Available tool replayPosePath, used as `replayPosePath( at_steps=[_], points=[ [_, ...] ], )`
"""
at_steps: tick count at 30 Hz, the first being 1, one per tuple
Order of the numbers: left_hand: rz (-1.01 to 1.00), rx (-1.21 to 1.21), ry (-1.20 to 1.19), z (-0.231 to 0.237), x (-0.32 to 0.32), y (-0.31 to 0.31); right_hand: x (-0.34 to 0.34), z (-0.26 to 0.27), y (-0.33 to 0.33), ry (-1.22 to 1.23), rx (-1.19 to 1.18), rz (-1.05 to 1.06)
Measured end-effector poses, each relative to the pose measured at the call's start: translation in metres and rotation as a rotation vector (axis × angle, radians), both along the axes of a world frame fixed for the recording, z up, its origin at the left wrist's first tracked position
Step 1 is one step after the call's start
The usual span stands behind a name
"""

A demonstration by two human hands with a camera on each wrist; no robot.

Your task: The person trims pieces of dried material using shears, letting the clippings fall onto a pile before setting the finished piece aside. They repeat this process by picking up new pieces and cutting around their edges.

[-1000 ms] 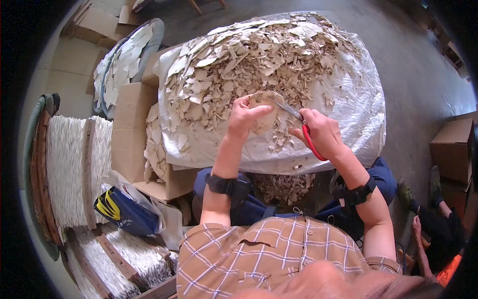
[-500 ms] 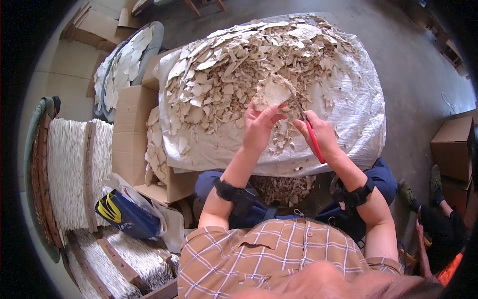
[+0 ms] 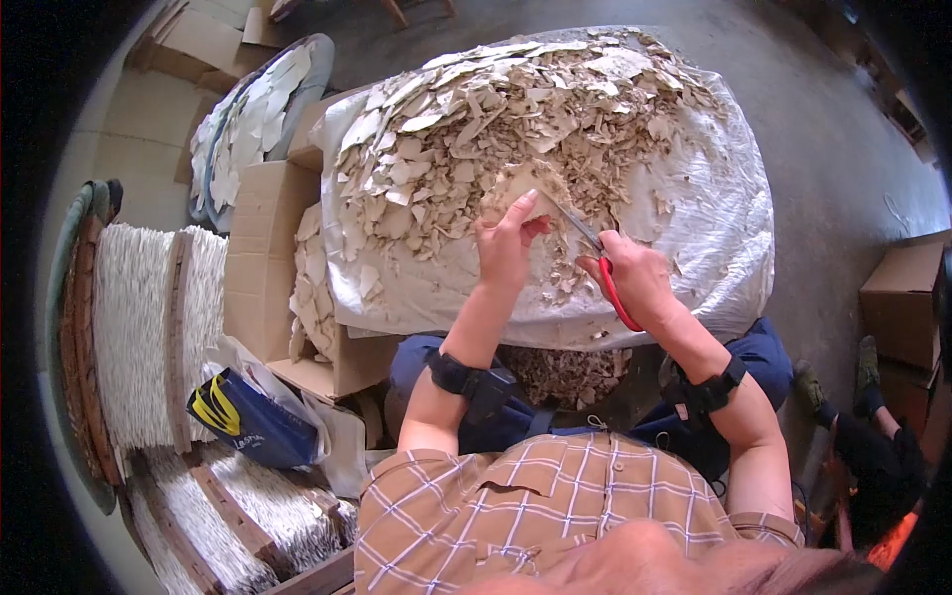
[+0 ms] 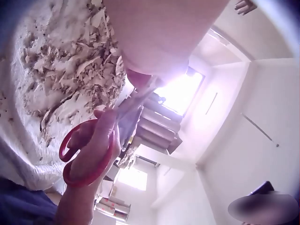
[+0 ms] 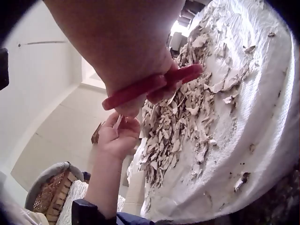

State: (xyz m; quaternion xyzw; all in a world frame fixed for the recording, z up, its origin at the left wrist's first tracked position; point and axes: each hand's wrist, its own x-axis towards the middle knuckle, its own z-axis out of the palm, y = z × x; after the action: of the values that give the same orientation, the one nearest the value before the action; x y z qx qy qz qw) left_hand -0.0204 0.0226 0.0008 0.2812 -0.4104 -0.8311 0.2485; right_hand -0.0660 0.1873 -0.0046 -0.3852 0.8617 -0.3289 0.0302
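"Scissors (image 3: 608, 283) in the head view: who has them?"

"The right hand (image 3: 638, 273); its fingers are curled round the red handles. The blades slant up and leftward to the edge of a pale flake (image 3: 506, 186)."

"And the flake?"

"Pinched in the left hand (image 3: 506, 248), thumb on top, above the front of a heap of flakes (image 3: 436, 188) on a white sheet (image 3: 714, 218). The two hands are near each other but apart."

"What else is about?"

"A cardboard box (image 3: 260, 263) beside the sheet, on the left."

"Left wrist view?"

"The right hand grips the scissors low down, blades pointing up at the left hand. I can't make out the flake there."

"Right wrist?"

"Red handles up close at the right hand, the left hand just past them with bent fingers. Something thin and pale shows by its thumb; flake or blade, I can't tell."
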Motion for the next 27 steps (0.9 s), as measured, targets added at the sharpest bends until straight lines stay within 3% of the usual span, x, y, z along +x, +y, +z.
replayPosePath(
  at_steps=[11, 13, 14, 17, 19, 27],
  points=[
    [-0.018, 0.032, 0.074, -0.009, -0.002, 0.001, 0.000, 0.001, -0.002, -0.044, -0.063, -0.045],
    [-0.009, 0.089, 0.053, -0.007, -0.005, 0.000, -0.004, 0.000, 0.000, -0.535, -0.111, 0.046],
    [-0.003, 0.177, 0.071, -0.006, -0.006, -0.001, -0.005, 0.001, 0.000, -0.538, -0.111, 0.042],
    [0.011, 0.249, 0.081, -0.010, -0.007, -0.007, -0.007, 0.001, 0.001, -0.351, -0.043, -0.010],
    [0.018, 0.233, 0.073, -0.011, -0.006, -0.007, -0.009, 0.002, 0.004, -0.073, 0.035, -0.038],
    [-0.089, -0.024, 0.062, -0.008, -0.006, 0.006, -0.007, 0.003, 0.005, -0.031, 0.018, -0.048]
  ],
)
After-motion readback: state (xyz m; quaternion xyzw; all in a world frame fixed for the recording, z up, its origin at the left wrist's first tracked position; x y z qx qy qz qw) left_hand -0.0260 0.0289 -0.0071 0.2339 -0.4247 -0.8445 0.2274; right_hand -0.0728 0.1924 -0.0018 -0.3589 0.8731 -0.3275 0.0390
